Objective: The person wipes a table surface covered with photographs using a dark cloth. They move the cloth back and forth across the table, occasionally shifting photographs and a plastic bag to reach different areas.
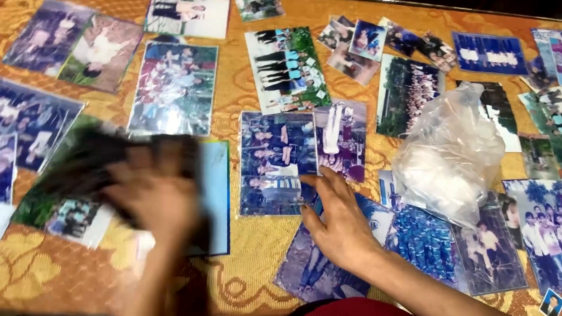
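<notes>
Head view: left hand [155,200], blurred, grips a dark photo stack [111,167] above the bench [37,280]; right hand [339,222] rests flat, unclenched, on a laminated photo [312,265]. Pin it steadily while sorting.

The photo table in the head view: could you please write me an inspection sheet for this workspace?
Surface: table under an orange-gold patterned cloth, mostly covered.
Job's things: laminated photos spread flat, many overlapping; a dark photo under the right hand; a blue-edged sheet by the left hand.
Clutter: crumpled clear plastic bag lying on photos at right.
Hands: left hand blurred by motion, over the sheet, grip unclear; right hand open, flat, fingertips at the edge of a group photo.
Cables: nothing seen.
Surroundings: dark area beyond the far edge; red cloth at the near edge.
</notes>
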